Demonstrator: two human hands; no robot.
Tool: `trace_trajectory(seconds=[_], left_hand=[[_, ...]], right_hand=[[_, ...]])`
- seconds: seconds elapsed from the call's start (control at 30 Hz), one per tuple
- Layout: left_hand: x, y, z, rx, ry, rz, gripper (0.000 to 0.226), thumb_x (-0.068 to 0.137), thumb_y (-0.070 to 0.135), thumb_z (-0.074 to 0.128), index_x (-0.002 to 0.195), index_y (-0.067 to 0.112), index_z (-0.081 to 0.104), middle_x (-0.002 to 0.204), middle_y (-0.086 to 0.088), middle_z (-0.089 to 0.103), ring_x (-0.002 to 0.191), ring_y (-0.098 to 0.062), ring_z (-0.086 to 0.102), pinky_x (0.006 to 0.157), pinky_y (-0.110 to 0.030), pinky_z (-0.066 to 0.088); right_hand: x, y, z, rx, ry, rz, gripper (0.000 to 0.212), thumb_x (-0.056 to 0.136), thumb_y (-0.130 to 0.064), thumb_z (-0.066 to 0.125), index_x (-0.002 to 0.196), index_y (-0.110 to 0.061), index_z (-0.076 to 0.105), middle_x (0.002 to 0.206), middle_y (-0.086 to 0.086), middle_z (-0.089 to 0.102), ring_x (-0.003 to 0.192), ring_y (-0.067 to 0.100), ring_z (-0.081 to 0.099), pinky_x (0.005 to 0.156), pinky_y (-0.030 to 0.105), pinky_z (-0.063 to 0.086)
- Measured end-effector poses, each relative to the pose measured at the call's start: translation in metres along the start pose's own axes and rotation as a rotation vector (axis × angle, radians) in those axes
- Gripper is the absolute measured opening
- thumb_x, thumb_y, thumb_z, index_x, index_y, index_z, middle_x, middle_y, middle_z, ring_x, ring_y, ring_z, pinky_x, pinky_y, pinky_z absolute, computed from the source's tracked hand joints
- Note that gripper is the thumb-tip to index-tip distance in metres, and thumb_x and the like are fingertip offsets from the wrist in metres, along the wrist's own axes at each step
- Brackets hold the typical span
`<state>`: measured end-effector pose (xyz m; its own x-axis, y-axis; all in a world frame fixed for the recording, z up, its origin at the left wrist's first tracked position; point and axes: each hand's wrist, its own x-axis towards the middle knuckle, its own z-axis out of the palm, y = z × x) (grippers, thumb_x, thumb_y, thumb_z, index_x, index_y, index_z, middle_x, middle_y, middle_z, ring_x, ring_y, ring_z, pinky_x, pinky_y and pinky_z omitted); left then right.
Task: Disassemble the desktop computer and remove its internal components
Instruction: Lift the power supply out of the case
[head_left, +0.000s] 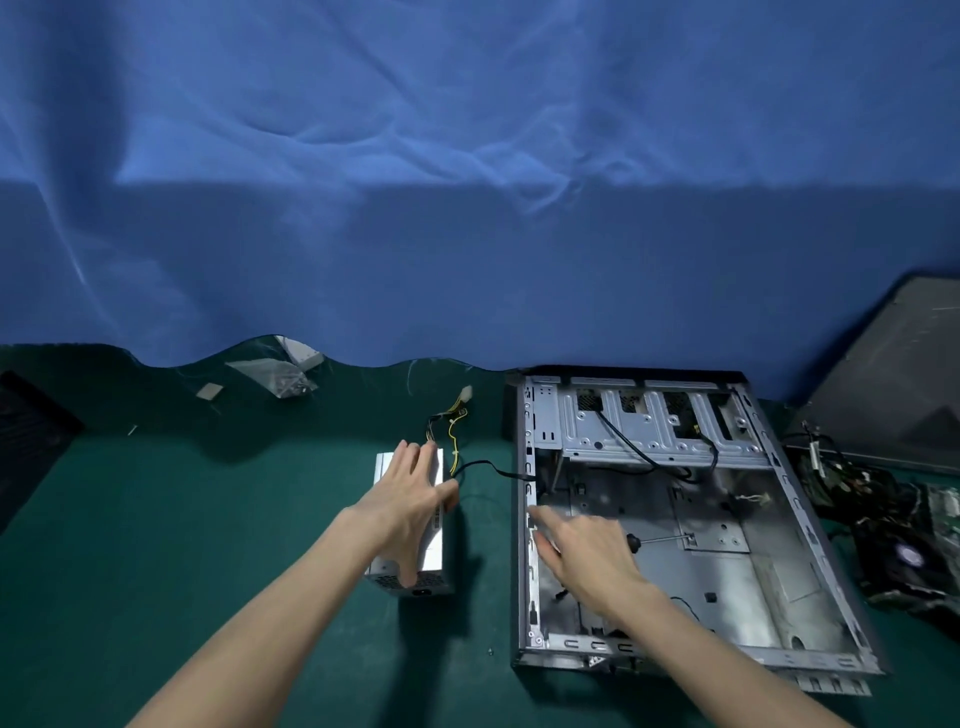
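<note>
**Left of worktop.** A dark flat object (31, 421) is lying at the far left edge. Small plastic bags (280, 376) are sitting at the back, well apart from the work, probably keeping loose hardware together.

**Power supply.** The power supply (434, 545) is standing out of the computer on the green worktop (208, 519), just beside the case. The left hand (408, 491) is lying flat on top of it, its grip wide, with fingers straight and thumb spread down the right face. This looks like steadying or setting down rather than lifting. Its yellow and black wires (452, 426) are trailing away toward the back. A black cable (493, 467) is running from beside the supply over the case wall, so something may be tethered there.

**Case.** The computer case (524, 571) is lying on its side, open face up, giving access from above. It looks largely stripped, with the drive cage (649, 431) remaining at the far end. The right hand (587, 556) is hovering over the left wall, blurred, with its grip wide and holding nothing. A screwdriver (660, 540) is resting on the case floor, within reach.

**Right of worktop.** Removed boards and cables (904, 545) are piled beside the case. A grey panel (904, 374) is leaning behind them.
</note>
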<state>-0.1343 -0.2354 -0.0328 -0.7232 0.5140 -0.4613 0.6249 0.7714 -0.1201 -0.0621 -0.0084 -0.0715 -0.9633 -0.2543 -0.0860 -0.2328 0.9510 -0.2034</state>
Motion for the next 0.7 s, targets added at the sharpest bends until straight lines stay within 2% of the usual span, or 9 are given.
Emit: trace_trajectory(seconds=[0.1, 0.27, 0.37, 0.47, 0.53, 0.57, 0.63, 0.67, 0.7], left_hand=[[0.01, 0.007, 0.0, 0.058, -0.013, 0.035, 0.108, 0.042, 0.049, 0.085, 0.131, 0.02, 0.032, 0.144, -0.023, 0.012, 0.133, -0.04, 0.012, 0.116, -0.049, 0.007], [0.025, 0.021, -0.001, 0.11, -0.056, 0.064, 0.107, 0.046, 0.044, 0.085, 0.134, 0.021, 0.029, 0.146, -0.024, 0.01, 0.137, -0.039, 0.007, 0.116, -0.051, 0.001], [0.035, 0.027, 0.0, 0.119, -0.052, 0.072, 0.108, 0.046, 0.044, 0.084, 0.136, 0.022, 0.028, 0.147, -0.025, 0.01, 0.138, -0.039, 0.005, 0.116, -0.053, -0.002], [0.038, 0.026, 0.003, 0.057, -0.074, 0.055, 0.112, 0.046, 0.05, 0.086, 0.139, 0.025, 0.028, 0.151, -0.022, 0.002, 0.143, -0.037, -0.005, 0.115, -0.056, -0.007], [0.036, 0.022, 0.0, -0.129, -0.088, 0.036, 0.109, 0.044, 0.057, 0.086, 0.137, 0.028, 0.036, 0.155, -0.015, -0.005, 0.145, -0.031, -0.012, 0.115, -0.052, -0.011], [0.035, 0.022, -0.005, -0.268, -0.046, 0.028, 0.1, 0.047, 0.06, 0.084, 0.133, 0.029, 0.042, 0.155, -0.01, -0.001, 0.145, -0.027, -0.008, 0.116, -0.049, -0.01], [0.035, 0.032, -0.017, -0.494, 0.195, -0.009, 0.067, 0.064, 0.063, 0.074, 0.118, 0.028, 0.057, 0.145, 0.0, 0.026, 0.138, -0.022, 0.02, 0.114, -0.038, 0.011], [0.035, 0.043, -0.027, -0.647, 0.3, -0.046, 0.052, 0.073, 0.063, 0.065, 0.108, 0.025, 0.062, 0.129, 0.004, 0.042, 0.125, -0.019, 0.036, 0.105, -0.032, 0.023], [0.034, 0.059, -0.038, -0.866, 0.305, -0.081, 0.05, 0.078, 0.064, 0.056, 0.1, 0.019, 0.066, 0.111, 0.007, 0.054, 0.11, -0.017, 0.048, 0.095, -0.029, 0.032]], right_hand=[[-0.001, 0.005, 0.004, 0.002, -0.005, -0.025, 0.043, 0.104, -0.035, 0.028, 0.145, -0.026, 0.035, 0.061, -0.008, 0.034, 0.062, 0.016, 0.044, 0.063, 0.026, 0.036], [-0.005, 0.01, 0.005, -0.013, 0.036, -0.08, 0.041, 0.102, -0.033, 0.033, 0.14, -0.021, 0.043, 0.068, -0.003, 0.044, 0.067, 0.021, 0.048, 0.06, 0.029, 0.041], [-0.011, 0.014, -0.001, -0.024, 0.085, -0.095, 0.03, 0.099, -0.033, 0.042, 0.116, -0.018, 0.061, 0.064, -0.002, 0.056, 0.073, 0.021, 0.056, 0.055, 0.028, 0.036], [-0.019, 0.018, -0.007, -0.124, 0.204, -0.145, 0.012, 0.077, -0.029, 0.075, 0.081, -0.02, 0.068, 0.048, -0.008, 0.054, 0.053, 0.012, 0.051, 0.039, 0.021, 0.032], [-0.025, 0.019, -0.01, -0.169, 0.227, -0.173, 0.025, 0.059, -0.022, 0.087, 0.075, -0.021, 0.067, 0.047, -0.009, 0.051, 0.049, 0.01, 0.042, 0.035, 0.02, 0.032], [-0.027, 0.02, -0.011, -0.175, 0.252, -0.204, 0.032, 0.053, -0.015, 0.087, 0.077, -0.019, 0.068, 0.05, -0.008, 0.052, 0.05, 0.011, 0.041, 0.035, 0.022, 0.035], [-0.031, 0.022, -0.014, -0.129, 0.331, -0.311, 0.037, 0.051, 0.0, 0.081, 0.084, -0.012, 0.07, 0.057, -0.003, 0.055, 0.056, 0.014, 0.045, 0.04, 0.023, 0.039], [-0.032, 0.021, -0.016, -0.111, 0.377, -0.379, 0.035, 0.056, 0.004, 0.077, 0.088, -0.009, 0.07, 0.059, -0.001, 0.055, 0.059, 0.015, 0.048, 0.044, 0.025, 0.042], [-0.034, 0.019, -0.019, -0.108, 0.42, -0.449, 0.03, 0.065, 0.005, 0.073, 0.093, -0.006, 0.069, 0.062, 0.001, 0.056, 0.063, 0.017, 0.05, 0.051, 0.027, 0.046]])
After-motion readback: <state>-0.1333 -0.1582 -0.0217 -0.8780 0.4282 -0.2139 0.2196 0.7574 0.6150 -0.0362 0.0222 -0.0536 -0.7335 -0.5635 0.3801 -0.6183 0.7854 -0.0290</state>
